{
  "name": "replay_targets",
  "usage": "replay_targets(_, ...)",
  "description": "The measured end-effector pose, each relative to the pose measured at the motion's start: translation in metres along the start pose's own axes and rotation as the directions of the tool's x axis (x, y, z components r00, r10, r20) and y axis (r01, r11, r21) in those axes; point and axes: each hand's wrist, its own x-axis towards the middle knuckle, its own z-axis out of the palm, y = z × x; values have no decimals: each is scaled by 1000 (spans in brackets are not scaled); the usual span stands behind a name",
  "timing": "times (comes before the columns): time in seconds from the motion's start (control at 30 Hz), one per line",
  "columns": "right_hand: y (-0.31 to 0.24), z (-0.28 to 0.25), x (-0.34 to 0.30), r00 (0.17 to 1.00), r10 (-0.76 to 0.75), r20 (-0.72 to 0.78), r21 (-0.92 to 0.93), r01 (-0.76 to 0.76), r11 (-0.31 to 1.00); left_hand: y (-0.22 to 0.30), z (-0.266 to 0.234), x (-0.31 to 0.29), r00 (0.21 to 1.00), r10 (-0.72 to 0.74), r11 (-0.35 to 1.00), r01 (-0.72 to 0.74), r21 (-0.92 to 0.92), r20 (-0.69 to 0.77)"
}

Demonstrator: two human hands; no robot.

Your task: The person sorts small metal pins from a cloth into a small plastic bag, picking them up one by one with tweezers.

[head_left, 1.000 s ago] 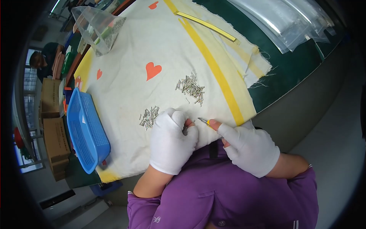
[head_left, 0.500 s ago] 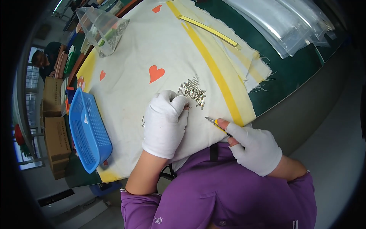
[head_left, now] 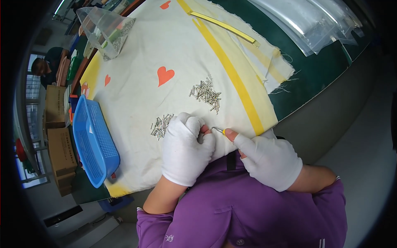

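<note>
My left hand (head_left: 187, 146), in a white glove with bare fingertips, is closed in a pinch. It seems to hold a small metal pin, mostly hidden by the fingers. My right hand (head_left: 271, 159), gloved the same way, grips a craft knife (head_left: 219, 130) with a yellow and black handle. The knife's pointed tip is right beside the left fingertips. One heap of silvery metal pins (head_left: 206, 96) lies on the cloth just beyond my hands. A second heap of pins (head_left: 160, 126) lies against the left side of my left hand, which covers part of it.
A white cloth (head_left: 136, 91) with hearts and yellow bands covers the green table. At left stands a blue plastic basket (head_left: 108, 151); a clear bag of small metal parts (head_left: 118, 41) is farther back. A yellow strip (head_left: 223, 27) and clear plastic bags (head_left: 297, 29) lie at the far right.
My left hand has moved back toward me and right, away from the far heap, uncovering the left heap. My right hand has brought the knife tip left to the left fingertips.
</note>
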Motion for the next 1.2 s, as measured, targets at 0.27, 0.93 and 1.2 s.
replay_targets(0.27, 0, 4, 0, 1000, -12, 0, -25, 12, 1000, 0, 1, 0, 1000, -25, 1000, 25, -5, 2)
replay_targets(0.93, 1, 2, -1, 998, -50, -32, -52, 49, 997, -9, 3, -3, 1000, 3, 999, -4, -41, -25)
replay_targets(1.2, 0, 0, 0, 1000, 12, -19, -53, -13, 999, 3, 2, -3, 999, -44, 999, 44, 5, -6)
